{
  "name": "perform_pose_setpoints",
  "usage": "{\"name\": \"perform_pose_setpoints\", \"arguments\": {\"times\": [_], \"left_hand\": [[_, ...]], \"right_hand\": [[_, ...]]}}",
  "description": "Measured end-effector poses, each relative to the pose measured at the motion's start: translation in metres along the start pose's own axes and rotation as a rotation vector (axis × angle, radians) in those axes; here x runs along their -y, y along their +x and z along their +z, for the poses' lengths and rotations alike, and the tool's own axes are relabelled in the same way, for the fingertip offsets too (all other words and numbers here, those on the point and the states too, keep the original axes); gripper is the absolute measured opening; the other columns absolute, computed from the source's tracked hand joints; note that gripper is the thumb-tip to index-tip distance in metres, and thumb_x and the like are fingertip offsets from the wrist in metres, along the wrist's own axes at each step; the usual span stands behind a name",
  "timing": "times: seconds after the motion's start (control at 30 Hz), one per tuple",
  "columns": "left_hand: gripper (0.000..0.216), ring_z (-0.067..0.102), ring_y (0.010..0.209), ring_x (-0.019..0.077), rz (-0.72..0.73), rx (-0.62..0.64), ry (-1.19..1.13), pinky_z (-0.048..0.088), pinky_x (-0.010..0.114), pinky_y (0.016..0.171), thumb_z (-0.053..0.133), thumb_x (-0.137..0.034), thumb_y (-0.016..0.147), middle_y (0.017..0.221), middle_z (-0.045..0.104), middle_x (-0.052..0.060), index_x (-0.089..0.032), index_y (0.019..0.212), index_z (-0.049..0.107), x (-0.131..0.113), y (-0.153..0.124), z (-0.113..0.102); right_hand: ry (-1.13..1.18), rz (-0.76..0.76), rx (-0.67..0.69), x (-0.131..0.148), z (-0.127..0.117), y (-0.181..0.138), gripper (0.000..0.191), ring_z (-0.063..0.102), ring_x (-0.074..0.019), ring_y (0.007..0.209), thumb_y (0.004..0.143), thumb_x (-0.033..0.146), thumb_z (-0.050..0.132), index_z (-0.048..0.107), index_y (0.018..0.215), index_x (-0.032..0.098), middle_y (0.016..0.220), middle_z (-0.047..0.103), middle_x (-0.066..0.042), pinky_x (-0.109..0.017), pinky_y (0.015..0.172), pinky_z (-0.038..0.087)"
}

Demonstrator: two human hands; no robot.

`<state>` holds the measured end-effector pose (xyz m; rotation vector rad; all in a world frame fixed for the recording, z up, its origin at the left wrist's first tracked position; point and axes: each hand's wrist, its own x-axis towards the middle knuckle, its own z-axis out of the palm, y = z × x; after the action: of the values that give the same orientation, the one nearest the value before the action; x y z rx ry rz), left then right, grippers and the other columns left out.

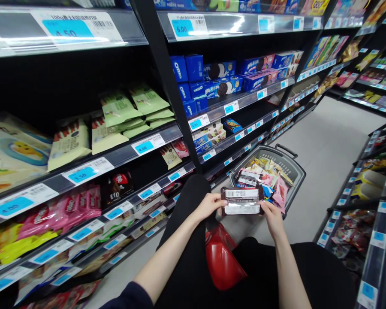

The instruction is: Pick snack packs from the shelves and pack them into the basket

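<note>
My left hand (211,204) pinches the left end of a small dark-brown snack packet (242,207). The packet's opposite end is gripped by my right hand (273,217). Its back faces up, with a white printed label and a shiny, light-reflecting lower half. Just beyond it on the floor stands a grey shopping basket (297,174), loaded with several colourful snack packs (260,174). The packet hides part of the basket's near side.
Shelves on the left hold pink snack bags (64,208), pale green packs (149,99) and blue Oreo boxes (223,87). More shelving (375,236) lines the right. A glossy red object (223,259) lies between my legs. The aisle floor (330,137) runs ahead.
</note>
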<state>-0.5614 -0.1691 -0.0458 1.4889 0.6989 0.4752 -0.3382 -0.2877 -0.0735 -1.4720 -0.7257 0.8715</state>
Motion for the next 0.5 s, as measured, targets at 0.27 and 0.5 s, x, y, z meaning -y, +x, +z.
{"name": "perform_pose_setpoints", "arguments": {"times": [0.27, 0.5], "left_hand": [[0.027, 0.061, 0.058, 0.0140, 0.072, -0.093, 0.221, 0.046, 0.020, 0.061, 0.059, -0.036, 0.079, 0.059, 0.067, 0.002, -0.016, 0.065, 0.071, 0.008, -0.002, 0.002], [0.027, 0.066, 0.068, 0.0164, -0.159, -0.096, -0.178, 0.052, 0.026, 0.064, 0.061, -0.018, 0.067, 0.083, 0.072, 0.005, -0.015, 0.091, 0.073, 0.013, 0.010, 0.008]], "right_hand": [[-0.084, -0.109, -0.171, 0.001, -0.010, -0.002, 0.029, 0.051, -0.0161, 0.058, 0.056, 0.047, 0.075, 0.072, 0.063, 0.019, 0.061, 0.062, -0.001, -0.032, 0.060, 0.045], [-0.137, -0.162, -0.103, 0.006, -0.019, -0.005, 0.024, 0.062, -0.0266, 0.088, 0.067, 0.037, 0.065, 0.075, 0.084, 0.023, 0.088, 0.072, -0.005, -0.041, 0.082, 0.047]]}}
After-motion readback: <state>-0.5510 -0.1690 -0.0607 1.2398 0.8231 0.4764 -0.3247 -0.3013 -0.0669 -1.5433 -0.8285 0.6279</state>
